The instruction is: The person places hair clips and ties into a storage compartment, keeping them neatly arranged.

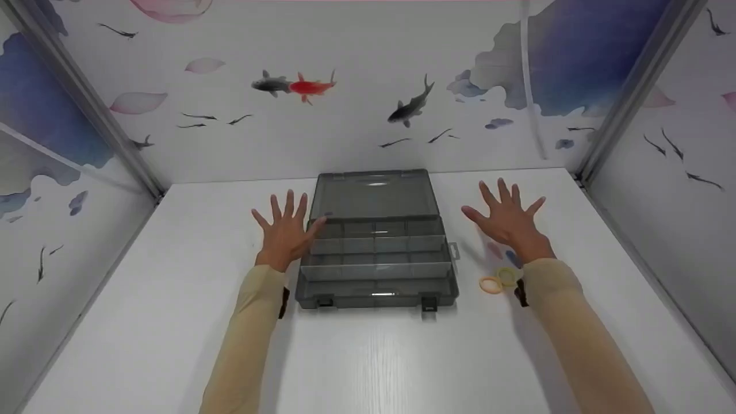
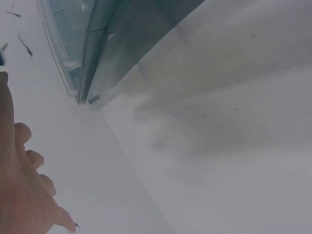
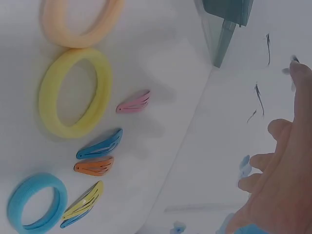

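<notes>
We held our left hand (image 1: 286, 237) and right hand (image 1: 509, 223) splayed beside the smoky plastic compartment box (image 1: 356, 301); only the right-wrist view revealed a blue hair tie (image 3: 15, 204) (plump, ring-shaped) and teardrop orange snap clip (image 3: 92, 167).

soft, flat light under a greyish haze
in the head view, white glare streaks the table (image 1: 376, 356) at lower centre and glints off the box (image 1: 374, 301); faint shadows lie beside the sleeves (image 1: 238, 339). both wrist views look washed out, the left crossed by a broad, blurred shadow right of centre.
</notes>
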A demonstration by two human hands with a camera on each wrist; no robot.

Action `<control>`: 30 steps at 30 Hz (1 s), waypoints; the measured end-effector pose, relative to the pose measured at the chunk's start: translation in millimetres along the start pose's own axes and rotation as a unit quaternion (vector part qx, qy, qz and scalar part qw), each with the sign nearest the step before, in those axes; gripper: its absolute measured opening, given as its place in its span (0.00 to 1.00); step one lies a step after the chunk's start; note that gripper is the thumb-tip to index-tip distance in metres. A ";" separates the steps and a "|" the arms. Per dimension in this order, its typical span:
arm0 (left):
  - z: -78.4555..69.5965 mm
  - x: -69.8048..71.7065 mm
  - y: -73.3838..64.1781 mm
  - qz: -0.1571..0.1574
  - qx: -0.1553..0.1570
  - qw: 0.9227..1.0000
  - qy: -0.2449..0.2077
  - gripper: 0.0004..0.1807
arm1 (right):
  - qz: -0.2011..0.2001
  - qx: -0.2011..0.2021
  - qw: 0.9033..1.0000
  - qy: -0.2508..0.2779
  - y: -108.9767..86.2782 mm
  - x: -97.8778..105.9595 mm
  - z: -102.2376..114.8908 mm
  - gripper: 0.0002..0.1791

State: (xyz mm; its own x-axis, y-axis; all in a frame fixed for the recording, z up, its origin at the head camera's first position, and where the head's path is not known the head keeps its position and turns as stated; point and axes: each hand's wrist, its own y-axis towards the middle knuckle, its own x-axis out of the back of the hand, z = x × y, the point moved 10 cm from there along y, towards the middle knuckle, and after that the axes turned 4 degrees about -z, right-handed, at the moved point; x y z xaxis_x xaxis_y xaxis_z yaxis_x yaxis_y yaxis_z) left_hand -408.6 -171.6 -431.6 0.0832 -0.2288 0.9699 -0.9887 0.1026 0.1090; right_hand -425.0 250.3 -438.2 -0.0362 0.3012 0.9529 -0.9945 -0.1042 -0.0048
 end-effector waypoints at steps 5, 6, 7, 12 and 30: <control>0.1 3.4 -3.2 -0.007 -0.004 1.000 -0.026 0.44 | -0.004 0.007 1.000 -0.004 -2.4 1.8 2.4 0.52; 0.1 4.2 -3.6 -0.009 -0.004 0.999 -0.032 0.44 | -0.005 0.010 1.000 -0.004 -3.1 2.8 3.6 0.52; -0.1 5.1 -4.0 -0.012 -0.005 0.999 -0.037 0.44 | -0.006 0.012 1.000 -0.005 -3.5 3.6 5.0 0.52; -2.6 6.9 -8.3 -0.009 -0.012 0.997 -0.070 0.43 | -0.005 0.026 1.000 0.015 -9.1 7.9 13.7 0.51; -12.4 11.6 -58.0 0.035 -0.022 0.927 -0.373 0.35 | -0.022 0.044 0.969 0.241 -54.5 16.9 22.4 0.40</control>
State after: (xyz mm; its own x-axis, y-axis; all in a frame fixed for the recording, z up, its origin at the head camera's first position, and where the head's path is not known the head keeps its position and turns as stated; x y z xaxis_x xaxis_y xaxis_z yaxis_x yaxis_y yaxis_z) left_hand -348.7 -168.2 -423.9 -0.1069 -0.8239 0.5565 -0.9811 0.1783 0.0755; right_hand -369.3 239.8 -415.0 -0.0569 0.7128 0.6990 -0.9847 -0.1556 0.0785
